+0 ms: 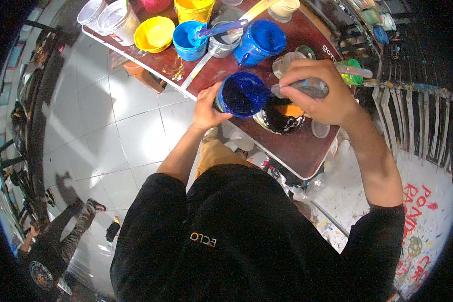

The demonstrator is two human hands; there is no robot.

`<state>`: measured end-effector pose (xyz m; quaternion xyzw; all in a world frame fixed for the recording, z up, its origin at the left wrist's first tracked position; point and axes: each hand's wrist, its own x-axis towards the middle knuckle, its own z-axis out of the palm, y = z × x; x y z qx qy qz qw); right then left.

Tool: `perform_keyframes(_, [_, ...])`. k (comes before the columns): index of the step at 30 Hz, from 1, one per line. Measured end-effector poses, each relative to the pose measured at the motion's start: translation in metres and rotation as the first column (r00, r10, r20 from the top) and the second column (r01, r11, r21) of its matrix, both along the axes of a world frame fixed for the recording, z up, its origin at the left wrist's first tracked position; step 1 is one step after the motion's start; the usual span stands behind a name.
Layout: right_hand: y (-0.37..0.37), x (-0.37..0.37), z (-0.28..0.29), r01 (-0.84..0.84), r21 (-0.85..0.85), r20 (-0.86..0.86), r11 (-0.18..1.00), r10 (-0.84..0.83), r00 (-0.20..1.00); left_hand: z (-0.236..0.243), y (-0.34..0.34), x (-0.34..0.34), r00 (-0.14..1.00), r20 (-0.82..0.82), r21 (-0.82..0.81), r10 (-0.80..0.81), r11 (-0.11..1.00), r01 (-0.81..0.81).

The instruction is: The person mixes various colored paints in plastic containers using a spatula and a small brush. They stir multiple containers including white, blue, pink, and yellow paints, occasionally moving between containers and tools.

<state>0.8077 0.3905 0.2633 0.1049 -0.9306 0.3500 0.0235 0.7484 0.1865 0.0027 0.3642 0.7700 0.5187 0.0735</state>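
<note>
My left hand [209, 108] is wrapped round the side of a blue paint tub [243, 94], which holds dark blue paint and is tilted toward the right. In my right hand [323, 93] is the paint-smeared handle of a spatula [309, 87]. Its tip points at the tub's right rim; I cannot tell whether it touches. Just below the tub and my right hand sits a bowl [281, 121] smeared with black and white, with an orange patch inside. My right forearm reaches in over the table's right side.
On the dark red table [307, 146] stand a yellow bowl [154, 34], a light blue cup [189, 43], a blue bucket [263, 43] and clear tubs [118, 21]. A metal rack [412, 113] lines the right. Another person [50, 251] is at the lower left.
</note>
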Motion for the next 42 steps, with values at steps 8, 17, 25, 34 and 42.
perform_keyframes(8, [-0.019,-0.024,0.013,-0.293,0.048,-0.011,0.955,0.293,0.956,-0.005,0.000,-0.003,0.999,0.029,0.046,-0.044,0.998,0.042])
perform_keyframes(17, [-0.042,-0.008,-0.010,0.279,-0.064,-0.054,0.958,-0.283,0.958,-0.012,0.004,0.010,0.999,0.026,0.017,0.042,0.999,-0.042])
perform_keyframes(25, [-0.053,0.002,-0.046,0.471,-0.380,-0.065,0.796,-0.530,0.845,-0.005,0.004,0.012,0.997,0.063,-0.020,0.043,0.999,-0.042])
perform_keyframes(34, [-0.033,0.007,-0.030,0.199,-0.040,-0.098,0.979,-0.202,0.974,-0.019,0.002,0.011,0.994,0.100,-0.063,0.050,0.997,-0.044])
perform_keyframes(42, [-0.046,0.008,-0.042,0.254,-0.261,-0.175,0.931,-0.305,0.936,-0.020,0.001,0.009,0.990,0.142,-0.078,0.002,0.997,0.010])
